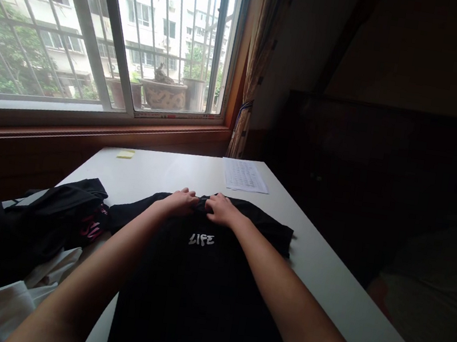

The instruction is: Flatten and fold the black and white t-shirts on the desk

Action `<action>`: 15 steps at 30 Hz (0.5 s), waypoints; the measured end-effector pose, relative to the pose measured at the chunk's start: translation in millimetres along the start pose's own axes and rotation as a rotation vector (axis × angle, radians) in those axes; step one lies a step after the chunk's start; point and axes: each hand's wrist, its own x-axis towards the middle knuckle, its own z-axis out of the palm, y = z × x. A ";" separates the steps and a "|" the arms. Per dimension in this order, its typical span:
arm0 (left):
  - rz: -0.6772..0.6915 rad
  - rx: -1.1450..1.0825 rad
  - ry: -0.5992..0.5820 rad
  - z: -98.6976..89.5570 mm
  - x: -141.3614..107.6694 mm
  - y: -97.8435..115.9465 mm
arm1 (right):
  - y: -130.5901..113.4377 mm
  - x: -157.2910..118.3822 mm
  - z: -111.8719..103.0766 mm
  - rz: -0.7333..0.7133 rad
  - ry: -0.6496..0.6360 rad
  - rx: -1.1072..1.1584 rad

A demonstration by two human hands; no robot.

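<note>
A black T-shirt (200,294) with white lettering lies spread on the white table, its collar at the far end and its sleeves out to both sides. My left hand (182,202) is closed on the cloth at the left of the collar. At the right of the collar, my right hand (221,209) grips the shirt with its fingers curled. A small gap of dark cloth shows between the two hands. Both forearms reach over the shirt's body. The fingertips are partly hidden in the fabric.
Dark clothes (15,230) with pink lettering and some white cloth (12,304) are heaped at the left. On the table (322,290) lie a printed sheet (245,175) and a yellow note (126,153) towards the far edge. A barred window and a curtain (242,121) stand behind.
</note>
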 end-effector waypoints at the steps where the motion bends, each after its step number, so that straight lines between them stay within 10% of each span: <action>1: 0.002 0.003 0.007 -0.9 -0.4 1.2 | -2.4 -0.8 -0.6 -0.010 0.012 0.000; 15: -0.155 0.052 0.132 4.5 -15.4 -8.9 | 13.4 -11.2 5.5 0.103 0.158 -0.061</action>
